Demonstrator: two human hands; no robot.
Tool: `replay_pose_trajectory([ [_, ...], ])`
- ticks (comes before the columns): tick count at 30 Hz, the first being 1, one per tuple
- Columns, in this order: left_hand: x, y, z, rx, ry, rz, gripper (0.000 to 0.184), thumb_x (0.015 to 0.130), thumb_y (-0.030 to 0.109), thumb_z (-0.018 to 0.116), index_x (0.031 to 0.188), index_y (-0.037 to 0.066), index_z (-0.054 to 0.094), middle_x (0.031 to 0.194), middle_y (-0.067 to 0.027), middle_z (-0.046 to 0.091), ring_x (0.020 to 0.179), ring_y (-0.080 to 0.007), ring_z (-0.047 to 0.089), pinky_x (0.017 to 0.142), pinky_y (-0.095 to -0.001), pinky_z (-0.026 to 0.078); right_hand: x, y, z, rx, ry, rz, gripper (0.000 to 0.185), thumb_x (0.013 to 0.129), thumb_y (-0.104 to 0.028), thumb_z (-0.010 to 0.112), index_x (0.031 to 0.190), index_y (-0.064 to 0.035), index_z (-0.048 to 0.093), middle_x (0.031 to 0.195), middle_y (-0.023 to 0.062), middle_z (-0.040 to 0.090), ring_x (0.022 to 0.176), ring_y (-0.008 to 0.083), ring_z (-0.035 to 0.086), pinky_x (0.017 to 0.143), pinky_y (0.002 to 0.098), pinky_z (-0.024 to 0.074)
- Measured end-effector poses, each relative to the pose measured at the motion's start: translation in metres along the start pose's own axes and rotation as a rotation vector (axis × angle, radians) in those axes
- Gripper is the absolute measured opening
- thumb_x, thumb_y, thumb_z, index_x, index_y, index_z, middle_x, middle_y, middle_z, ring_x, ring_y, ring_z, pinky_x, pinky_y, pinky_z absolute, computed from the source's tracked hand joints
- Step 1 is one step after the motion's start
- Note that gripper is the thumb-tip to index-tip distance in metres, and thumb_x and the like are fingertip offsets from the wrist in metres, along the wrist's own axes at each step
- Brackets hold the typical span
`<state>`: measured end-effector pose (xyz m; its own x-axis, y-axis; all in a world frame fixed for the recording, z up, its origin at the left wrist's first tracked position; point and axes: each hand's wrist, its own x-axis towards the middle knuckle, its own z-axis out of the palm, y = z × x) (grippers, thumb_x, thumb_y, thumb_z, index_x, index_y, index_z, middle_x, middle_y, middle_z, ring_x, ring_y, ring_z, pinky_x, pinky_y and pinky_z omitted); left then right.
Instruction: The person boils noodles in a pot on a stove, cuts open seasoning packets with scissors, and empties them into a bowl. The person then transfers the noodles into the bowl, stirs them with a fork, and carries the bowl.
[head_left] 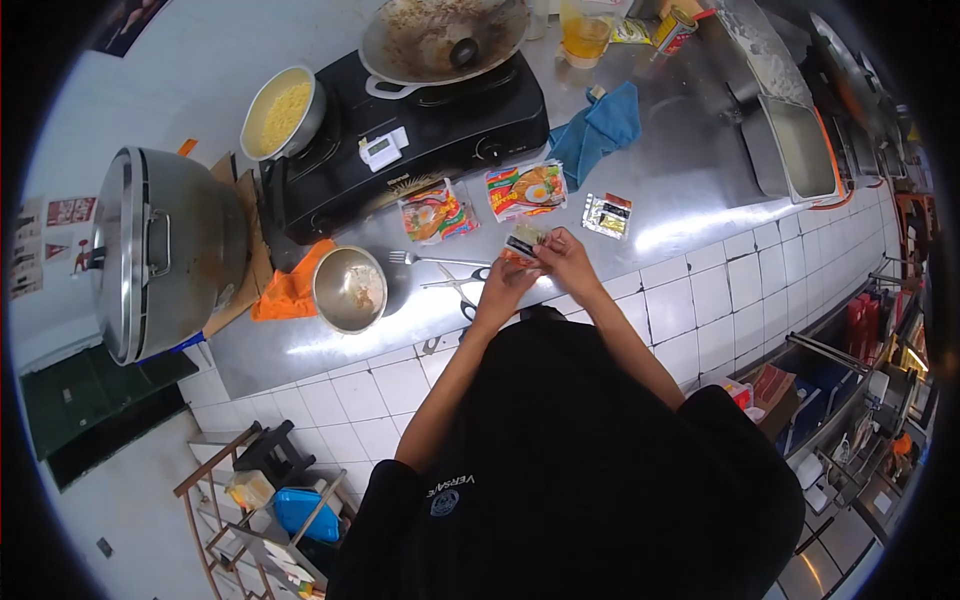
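Observation:
A seasoning sachet is pinched between my two hands above the front of the steel counter. My left hand grips its lower left side. My right hand has its fingers closed on the right side. Just left of my hands lie scissors and a fork. Further left stands a metal bowl with pale powder inside. Two instant noodle packets, one on the left and one on the right, lie beyond my hands. Another sachet pack rests to the right.
A black gas stove carries a wok, a white timer and a bowl of noodles. A big lidded pot and an orange cloth sit left. Rightward are a blue cloth, a jug and metal trays.

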<state>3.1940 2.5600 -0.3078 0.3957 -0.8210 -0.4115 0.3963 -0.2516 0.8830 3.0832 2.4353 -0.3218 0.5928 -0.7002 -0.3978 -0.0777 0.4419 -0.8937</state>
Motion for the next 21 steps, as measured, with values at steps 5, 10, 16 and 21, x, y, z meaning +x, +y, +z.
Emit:
replay_pose_trajectory([
  [5, -0.021, 0.016, -0.064, -0.354, 0.150, -0.072, 0.027, 0.096, 0.013, 0.063, 0.118, 0.008, 0.049, 0.110, -0.0051, 0.060, 0.101, -0.0169, 0.062, 0.088, -0.0309, 0.055, -0.030, -0.009, 0.084, 0.012, -0.114, 0.046, 0.029, 0.095, -0.009, 0.062, 0.120, -0.0017, 0.051, 0.097, 0.0083, 0.067, 0.082, 0.0135, 0.067, 0.059, 0.0255, 0.0523],
  [10, -0.055, 0.033, -0.126, -0.586, 0.208, 0.101, 0.013, 0.100, 0.009, 0.052, 0.105, 0.013, 0.040, 0.108, -0.0087, 0.059, 0.105, -0.0237, 0.064, 0.092, -0.0466, 0.057, -0.039, 0.003, 0.128, -0.453, -0.176, -0.105, 0.018, 0.092, -0.010, 0.061, 0.106, 0.0010, 0.062, 0.094, 0.0101, 0.069, 0.079, 0.0226, 0.069, 0.064, 0.0310, 0.0549],
  [16, -0.093, 0.064, -0.187, -0.593, 0.190, 0.058, 0.015, 0.099, 0.007, 0.051, 0.107, 0.015, 0.042, 0.106, -0.0066, 0.059, 0.094, -0.0180, 0.062, 0.082, -0.0347, 0.056, -0.054, 0.031, 0.151, -1.401, -0.071, -0.368, 0.033, 0.077, -0.016, 0.070, 0.108, -0.0046, 0.064, 0.112, 0.0188, 0.058, 0.104, 0.0376, 0.057, 0.082, 0.0438, 0.0515],
  [21, -0.112, 0.080, -0.219, -0.778, 0.061, 0.083, 0.017, 0.099, 0.005, 0.052, 0.111, 0.017, 0.050, 0.106, -0.0072, 0.062, 0.091, -0.0149, 0.061, 0.076, -0.0296, 0.052, -0.070, 0.017, 0.168, -1.451, 0.011, -0.329, 0.049, 0.071, -0.014, 0.075, 0.117, -0.0045, 0.059, 0.127, 0.0164, 0.045, 0.121, 0.0367, 0.043, 0.092, 0.0524, 0.0448],
])
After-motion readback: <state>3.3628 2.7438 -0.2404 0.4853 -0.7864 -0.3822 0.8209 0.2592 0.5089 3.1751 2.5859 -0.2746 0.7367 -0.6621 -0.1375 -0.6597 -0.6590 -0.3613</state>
